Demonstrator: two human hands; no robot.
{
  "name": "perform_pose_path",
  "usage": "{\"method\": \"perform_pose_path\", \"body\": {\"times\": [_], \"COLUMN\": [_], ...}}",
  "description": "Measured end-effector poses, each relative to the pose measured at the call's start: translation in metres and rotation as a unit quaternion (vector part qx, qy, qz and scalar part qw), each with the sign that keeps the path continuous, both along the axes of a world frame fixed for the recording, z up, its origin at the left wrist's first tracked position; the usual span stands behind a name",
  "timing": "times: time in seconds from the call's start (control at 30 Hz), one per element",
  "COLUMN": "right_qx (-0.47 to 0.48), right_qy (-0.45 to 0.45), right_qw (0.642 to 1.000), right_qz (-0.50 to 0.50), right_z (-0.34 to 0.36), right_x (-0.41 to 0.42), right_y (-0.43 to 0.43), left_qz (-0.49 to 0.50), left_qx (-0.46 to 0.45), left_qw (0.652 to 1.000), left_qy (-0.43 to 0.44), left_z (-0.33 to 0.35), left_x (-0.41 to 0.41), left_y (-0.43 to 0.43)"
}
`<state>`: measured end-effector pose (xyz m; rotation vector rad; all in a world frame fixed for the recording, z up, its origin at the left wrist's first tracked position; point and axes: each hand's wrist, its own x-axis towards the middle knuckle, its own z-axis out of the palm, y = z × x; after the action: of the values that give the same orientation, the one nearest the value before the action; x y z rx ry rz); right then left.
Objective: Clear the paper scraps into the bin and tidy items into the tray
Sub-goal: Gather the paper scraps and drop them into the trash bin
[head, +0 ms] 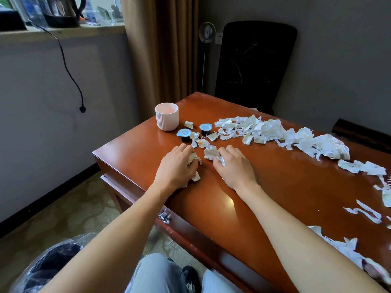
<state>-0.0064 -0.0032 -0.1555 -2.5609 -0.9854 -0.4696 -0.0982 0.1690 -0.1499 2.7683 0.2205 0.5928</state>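
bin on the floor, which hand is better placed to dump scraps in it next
Left. The left hand grips a wad of scraps and the bin sits on the floor on its side; the right hand, curled on loose scraps, is farther from it.

Both forearms bare, extended over counter (275,187) left end. Left hand (176,168) palm down, fingers curled round paper scraps (193,160). Right hand (236,169) same, fingers curled on scraps.

White paper scraps (264,130), reddish-brown table (275,187), ribbed pale pink cup (167,116), blue-lidded black capsules (184,134).
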Motion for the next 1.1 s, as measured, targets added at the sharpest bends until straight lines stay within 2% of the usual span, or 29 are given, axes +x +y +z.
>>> {"method": "perform_pose_path", "body": {"times": [0.2, 0.5, 0.83, 1.1], "right_qx": [-0.009, 0.022, 0.092, 0.133], "right_qy": [-0.018, 0.015, 0.066, 0.112], "right_qw": [1.000, 1.000, 0.994, 0.985], "right_qz": [0.015, -0.010, -0.004, 0.006], "right_z": [0.005, 0.009, 0.014, 0.029], "right_x": [-0.007, -0.013, -0.016, -0.027], "right_y": [0.001, -0.004, -0.006, 0.003], "left_qz": [-0.012, -0.024, 0.027, 0.050], "left_qx": [0.035, 0.071, 0.001, -0.011], "left_qw": [0.999, 0.997, 0.999, 0.999], "left_qy": [-0.006, 0.026, 0.027, 0.004], "left_z": [0.002, 0.010, 0.013, 0.023], "left_x": [-0.004, -0.012, -0.015, -0.032], "left_y": [-0.003, -0.008, -0.007, -0.002]}}
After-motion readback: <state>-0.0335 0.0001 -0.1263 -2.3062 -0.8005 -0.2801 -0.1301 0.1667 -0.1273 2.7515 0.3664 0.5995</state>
